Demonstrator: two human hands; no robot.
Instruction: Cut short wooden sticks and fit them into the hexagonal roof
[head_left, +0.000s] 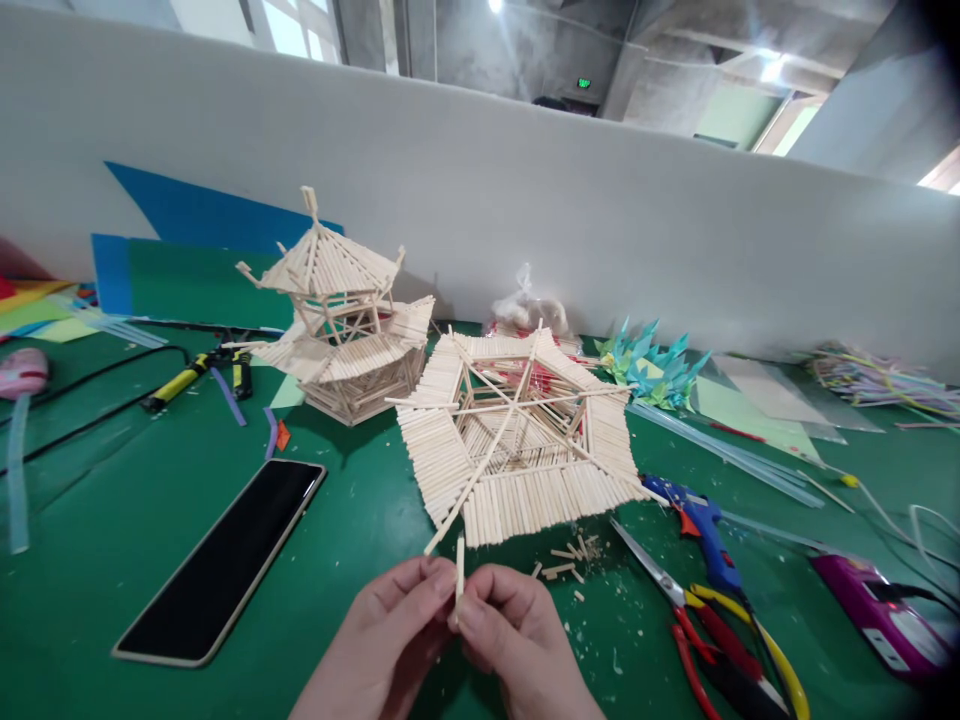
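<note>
Both hands, the left hand point(390, 625) and right hand point(517, 630), pinch one short, pale, thin wooden stick point(460, 572) upright between their fingertips, low over the green table point(112, 520) just before the flat stick-built roof panel point(517, 440); no writing is legible.

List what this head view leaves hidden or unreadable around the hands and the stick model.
- Small stick: lower end hidden between the fingertips of the left hand and right hand.
- Both wrists: cut off by the bottom edge.
- Scissors: handles cut by the bottom edge.
- Phone: screen dark, nothing readable.
</note>
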